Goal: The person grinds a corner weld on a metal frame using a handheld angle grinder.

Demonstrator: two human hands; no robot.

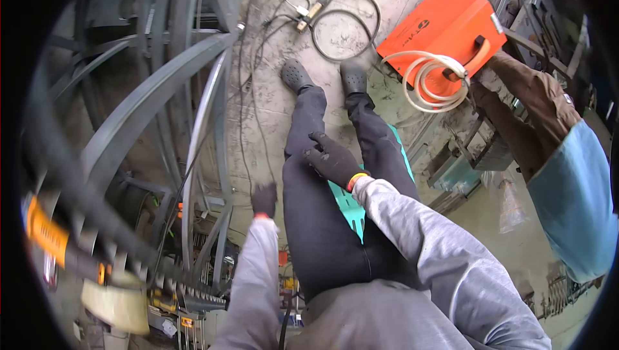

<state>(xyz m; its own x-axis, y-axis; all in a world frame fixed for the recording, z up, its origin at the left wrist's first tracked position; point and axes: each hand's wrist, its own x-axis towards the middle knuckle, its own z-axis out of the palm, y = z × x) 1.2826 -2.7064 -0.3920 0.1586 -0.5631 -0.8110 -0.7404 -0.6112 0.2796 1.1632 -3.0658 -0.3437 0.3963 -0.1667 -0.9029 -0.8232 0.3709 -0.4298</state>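
Note:
My right hand (332, 160), in a dark glove with an orange and yellow cuff, rests over my thigh. Its fingers are apart and hold nothing. My left hand (264, 199), also dark-gloved, hangs beside my left thigh, near the curved grey metal frames (155, 89). Its fingers are too blurred to read. I am seated on a teal plastic seat (350, 207) that shows between my legs. Thin dark cables (256, 121) run along the floor beyond my left hand.
An orange machine (435, 30) with coiled white hose (422, 82) stands ahead right, beside another person in brown trousers (535, 101) and a blue top (574, 201). A looped black cable (345, 56) lies on the floor ahead. A yellow-and-black tool (48, 230) is at far left.

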